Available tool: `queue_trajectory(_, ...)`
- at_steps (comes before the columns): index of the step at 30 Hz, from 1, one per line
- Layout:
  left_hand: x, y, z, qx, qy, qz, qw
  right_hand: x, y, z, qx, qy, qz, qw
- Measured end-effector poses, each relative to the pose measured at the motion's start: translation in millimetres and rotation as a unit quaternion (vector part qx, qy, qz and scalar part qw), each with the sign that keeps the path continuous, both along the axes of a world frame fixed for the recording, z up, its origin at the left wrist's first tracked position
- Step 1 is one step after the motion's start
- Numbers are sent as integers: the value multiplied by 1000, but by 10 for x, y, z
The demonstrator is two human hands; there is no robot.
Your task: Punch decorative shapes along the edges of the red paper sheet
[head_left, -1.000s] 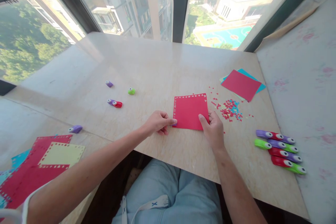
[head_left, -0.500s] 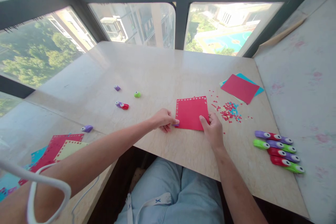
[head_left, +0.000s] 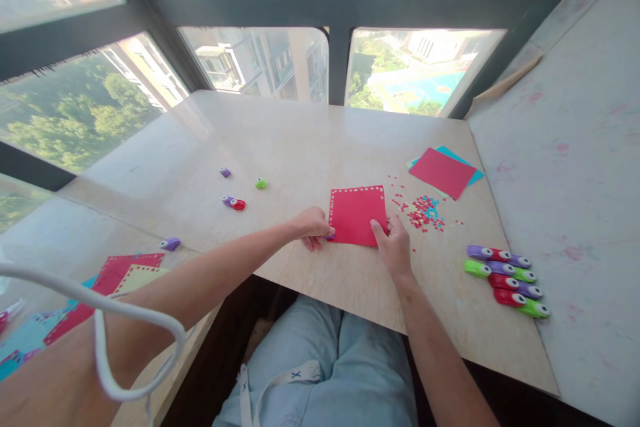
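My left hand (head_left: 313, 223) pinches the red paper's (head_left: 356, 213) left edge. My right hand (head_left: 393, 243) pins its near right corner flat on the table (head_left: 300, 147), steadying it

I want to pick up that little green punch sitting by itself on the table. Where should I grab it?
Pinch the green punch across its two rounded sides, coming straight down from above. It is small and lies flat on the table, with free space around it; the purple punch and the purple and red pair lie apart from it. Its finer shape is too small to tell.

Beige table (head_left: 310, 147) bears red paper (head_left: 356, 215), punches (head_left: 505, 279), confetti (head_left: 423, 211)
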State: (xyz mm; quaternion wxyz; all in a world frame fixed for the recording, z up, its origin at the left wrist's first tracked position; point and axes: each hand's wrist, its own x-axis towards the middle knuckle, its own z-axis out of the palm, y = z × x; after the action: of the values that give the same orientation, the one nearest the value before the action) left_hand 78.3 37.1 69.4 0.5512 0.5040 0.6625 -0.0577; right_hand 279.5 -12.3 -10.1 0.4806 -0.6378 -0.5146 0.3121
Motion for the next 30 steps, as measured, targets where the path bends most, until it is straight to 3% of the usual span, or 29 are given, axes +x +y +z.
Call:
queue_trajectory(5,72,74,47,0,42,-52,998,-7,-1,9,0,-1,-10,1000)
queue_trajectory(12,117,101,60,-7,72,-64,995,2,3,12,5,-26,-3,1000)
queue_trajectory(23,-23,92,-31,-22,17,-23,999,3,4,37,19,-46,-13,999)
queue_trajectory(30,-253,51,-162,-49,-87,21,995,9,22,-35,13,-24,-9,1000)
